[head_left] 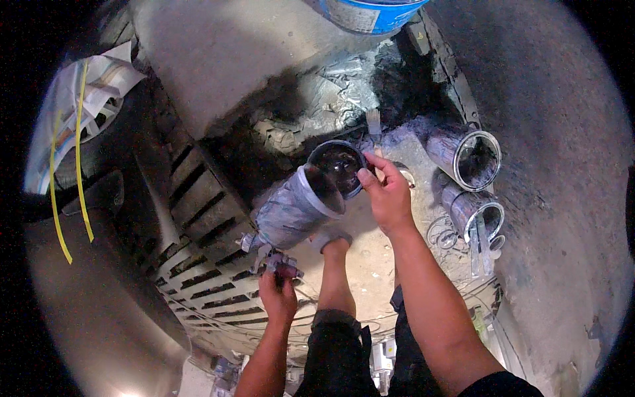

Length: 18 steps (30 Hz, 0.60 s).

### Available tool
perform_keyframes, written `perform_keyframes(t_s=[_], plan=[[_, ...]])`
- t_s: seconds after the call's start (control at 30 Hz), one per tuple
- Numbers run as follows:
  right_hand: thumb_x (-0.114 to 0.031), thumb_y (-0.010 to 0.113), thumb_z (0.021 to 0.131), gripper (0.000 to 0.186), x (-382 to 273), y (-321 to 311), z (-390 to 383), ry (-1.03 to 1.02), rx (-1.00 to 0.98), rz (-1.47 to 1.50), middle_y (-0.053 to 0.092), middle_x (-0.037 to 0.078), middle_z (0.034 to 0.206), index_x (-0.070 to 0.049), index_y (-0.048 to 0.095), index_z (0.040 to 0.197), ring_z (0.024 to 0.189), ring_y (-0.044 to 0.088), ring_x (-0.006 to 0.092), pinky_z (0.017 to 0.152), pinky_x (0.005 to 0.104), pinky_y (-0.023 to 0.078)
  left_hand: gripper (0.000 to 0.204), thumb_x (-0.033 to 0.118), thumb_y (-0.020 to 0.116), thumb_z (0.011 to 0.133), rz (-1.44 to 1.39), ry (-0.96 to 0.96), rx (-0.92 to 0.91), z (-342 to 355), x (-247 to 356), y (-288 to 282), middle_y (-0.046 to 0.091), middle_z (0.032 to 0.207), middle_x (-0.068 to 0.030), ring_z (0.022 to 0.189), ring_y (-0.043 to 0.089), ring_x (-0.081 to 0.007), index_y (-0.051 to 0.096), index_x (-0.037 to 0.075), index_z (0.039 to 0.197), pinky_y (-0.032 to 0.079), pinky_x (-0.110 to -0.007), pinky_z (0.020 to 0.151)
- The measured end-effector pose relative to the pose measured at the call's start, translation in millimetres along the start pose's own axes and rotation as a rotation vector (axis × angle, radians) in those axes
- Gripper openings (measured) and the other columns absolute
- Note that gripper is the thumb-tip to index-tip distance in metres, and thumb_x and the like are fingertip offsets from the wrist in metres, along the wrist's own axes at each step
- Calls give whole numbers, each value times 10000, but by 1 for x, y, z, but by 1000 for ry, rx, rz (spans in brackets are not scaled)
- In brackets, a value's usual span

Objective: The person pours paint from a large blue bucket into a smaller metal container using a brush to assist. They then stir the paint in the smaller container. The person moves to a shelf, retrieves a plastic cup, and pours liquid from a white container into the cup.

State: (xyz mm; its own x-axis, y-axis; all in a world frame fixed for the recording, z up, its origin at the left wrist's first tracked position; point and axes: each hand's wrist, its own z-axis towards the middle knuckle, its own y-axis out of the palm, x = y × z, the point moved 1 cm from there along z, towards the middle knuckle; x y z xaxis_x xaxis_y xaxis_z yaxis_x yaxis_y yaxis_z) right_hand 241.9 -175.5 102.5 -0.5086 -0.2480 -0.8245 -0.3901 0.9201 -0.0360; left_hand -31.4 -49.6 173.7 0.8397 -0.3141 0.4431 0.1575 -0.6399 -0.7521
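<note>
My left hand [280,291] is closed around the body of a paint spray gun [286,267]. A large grey, paint-stained cup [288,210] sits on the gun, tilted with its open mouth toward the upper right. The cup looks dark inside. My right hand [389,198] pinches the edge of a round, black, lid-like piece [335,164], whose glossy dark inside faces up. This piece is right beside the cup's rim; whether they touch I cannot tell. Just beyond my right fingertips lies a flat paintbrush [374,122] with pale bristles.
Two paint-smeared cans [465,157] lie or lean at the right, the nearer with flat stirring sticks [481,248]. A slotted floor grate [218,278] runs along the left, beside a grey car panel [99,284]. A blue bucket [377,16] stands at the top, past crumpled sheeting [337,86].
</note>
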Motion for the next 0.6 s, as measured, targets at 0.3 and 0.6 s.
perform_keyframes(t_s=[0.3, 0.6], plan=[[-220, 656, 855, 426, 4, 3, 2, 112, 2, 254, 598, 105, 1161, -10, 549, 1210, 1077, 537, 182, 935, 299, 411, 145, 93, 646, 837, -585, -262, -180, 40, 22, 20, 593, 858, -36, 748, 530, -98, 568, 17, 933, 438, -271, 645], [-209, 647, 857, 431, 15, 13, -8, 155, 3, 248, 580, 118, 1186, 3, 537, 1215, 1120, 513, 200, 979, 318, 379, 159, 145, 599, 881, -705, -87, -275, 106, 53, 43, 601, 847, -50, 761, 525, -120, 556, 13, 960, 444, -283, 706]])
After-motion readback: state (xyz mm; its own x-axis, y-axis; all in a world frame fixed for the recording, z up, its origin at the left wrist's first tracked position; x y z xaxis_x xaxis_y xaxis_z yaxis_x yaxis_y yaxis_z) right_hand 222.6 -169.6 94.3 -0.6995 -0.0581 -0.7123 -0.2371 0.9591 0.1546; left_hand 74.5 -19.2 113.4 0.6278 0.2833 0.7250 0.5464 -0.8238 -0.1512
